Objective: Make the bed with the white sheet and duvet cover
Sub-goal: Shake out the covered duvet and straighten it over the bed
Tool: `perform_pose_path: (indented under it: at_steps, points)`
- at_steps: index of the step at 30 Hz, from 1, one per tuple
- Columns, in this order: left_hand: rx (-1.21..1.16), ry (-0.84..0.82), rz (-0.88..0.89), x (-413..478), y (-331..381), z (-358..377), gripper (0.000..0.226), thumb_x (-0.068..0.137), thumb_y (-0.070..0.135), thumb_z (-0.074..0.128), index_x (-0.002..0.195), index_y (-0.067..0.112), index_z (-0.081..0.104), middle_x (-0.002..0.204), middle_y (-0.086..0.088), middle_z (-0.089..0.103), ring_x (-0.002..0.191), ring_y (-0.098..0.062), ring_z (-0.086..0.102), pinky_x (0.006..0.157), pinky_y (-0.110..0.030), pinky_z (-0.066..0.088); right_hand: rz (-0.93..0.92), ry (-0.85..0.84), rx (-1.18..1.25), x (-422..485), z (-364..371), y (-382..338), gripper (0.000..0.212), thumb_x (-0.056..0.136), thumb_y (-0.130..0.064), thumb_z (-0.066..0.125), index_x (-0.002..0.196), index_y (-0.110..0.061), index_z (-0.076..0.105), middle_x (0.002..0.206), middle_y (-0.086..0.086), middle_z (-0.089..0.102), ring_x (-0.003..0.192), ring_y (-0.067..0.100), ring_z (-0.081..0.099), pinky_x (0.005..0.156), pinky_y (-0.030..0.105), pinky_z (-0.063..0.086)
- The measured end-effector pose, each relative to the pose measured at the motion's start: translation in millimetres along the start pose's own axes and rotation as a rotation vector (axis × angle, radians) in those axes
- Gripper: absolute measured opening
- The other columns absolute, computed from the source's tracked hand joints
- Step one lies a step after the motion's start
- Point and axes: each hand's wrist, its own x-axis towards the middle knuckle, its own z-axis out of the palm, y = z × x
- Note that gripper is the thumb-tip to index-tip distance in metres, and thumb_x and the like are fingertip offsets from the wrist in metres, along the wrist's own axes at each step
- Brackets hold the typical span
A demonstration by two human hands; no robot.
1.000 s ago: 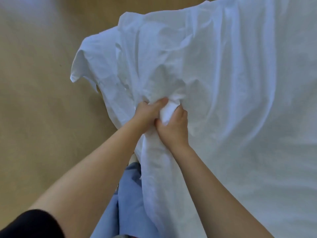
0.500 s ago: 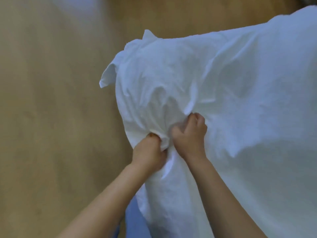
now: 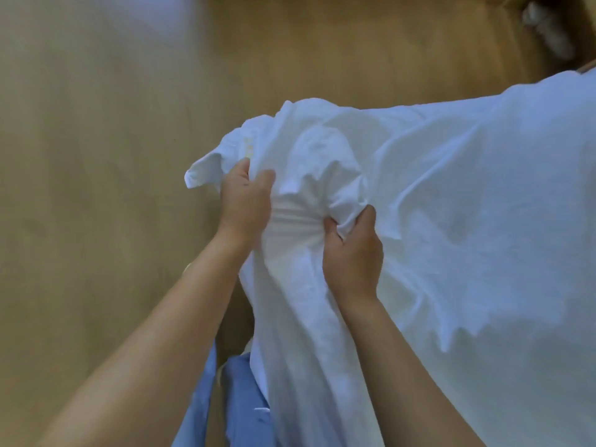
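As both of your hands work at one corner, your left hand (image 3: 245,201) is clenched on the gathered edge of the white linen (image 3: 467,204). Your right hand (image 3: 353,253) grasps a bunched fold just beside it, and the cloth is pulled into tight pleats between the two. A loose corner flap (image 3: 201,175) hangs out over the wooden floor (image 3: 96,156), while the rest of the linen spreads away to your right, creased and uneven. Judged from this, the task is partway along: the cloth is spread but not smoothed or tucked, and this corner is not yet settled. Whether this piece is the sheet or the duvet cover cannot be told. Whatever lies beneath it is hidden, its far edges are cut off, and a pale object (image 3: 545,30) at the upper right is too blurred to name.
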Motion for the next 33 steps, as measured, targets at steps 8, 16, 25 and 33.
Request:
perform_pose_path:
  at_steps: [8, 16, 25, 33]
  points:
    - [0.678, -0.392, 0.336, -26.8, -26.0, -97.4, 0.023, 0.072, 0.035, 0.042, 0.06, 0.022, 0.027, 0.05, 0.001, 0.031, 0.048, -0.012, 0.027, 0.049, -0.026, 0.025, -0.107, -0.454, -0.354, -47.6, 89.0, -16.6, 0.046, 0.089, -0.041, 0.031, 0.114, -0.009, 0.051, 0.107, 0.012, 0.054, 0.097, 0.031, 0.052, 0.075, 0.029, 0.033]
    - [0.316, -0.409, -0.205, 70.7, -21.8, -78.6, 0.028, 0.085, 0.042, 0.064, 0.098, 0.02, 0.053, 0.085, 0.006, 0.057, 0.075, -0.011, 0.055, 0.069, -0.027, 0.045, 0.052, -0.278, -0.125, -0.3, 68.2, -45.0, 0.03, 0.09, -0.022, 0.047, 0.061, -0.023, 0.038, 0.073, -0.008, 0.039, 0.073, 0.019, 0.044, 0.062, 0.027, 0.026]
    - [0.532, -0.552, -0.022, 92.5, 6.8, -39.7, 0.041, 0.097, 0.027, 0.047, 0.061, 0.017, 0.031, 0.058, 0.004, 0.036, 0.056, -0.014, 0.035, 0.057, -0.03, 0.029, 0.23, -0.305, -0.116, 28.3, 91.0, -66.3, 0.038, 0.093, -0.031, 0.049, 0.131, -0.029, 0.045, 0.1, -0.007, 0.058, 0.092, 0.017, 0.058, 0.076, 0.032, 0.044]
    - [0.577, -0.881, 0.449, 25.2, 63.1, -72.3, 0.044, 0.091, 0.043, 0.043, 0.056, 0.022, 0.025, 0.05, 0.002, 0.032, 0.051, -0.013, 0.034, 0.051, -0.024, 0.024, 0.249, 0.009, 0.148, 6.6, 53.0, -85.7, 0.018, 0.078, -0.017, 0.051, 0.063, -0.025, 0.044, 0.052, -0.009, 0.05, 0.051, -0.005, 0.047, 0.049, 0.009, 0.034]
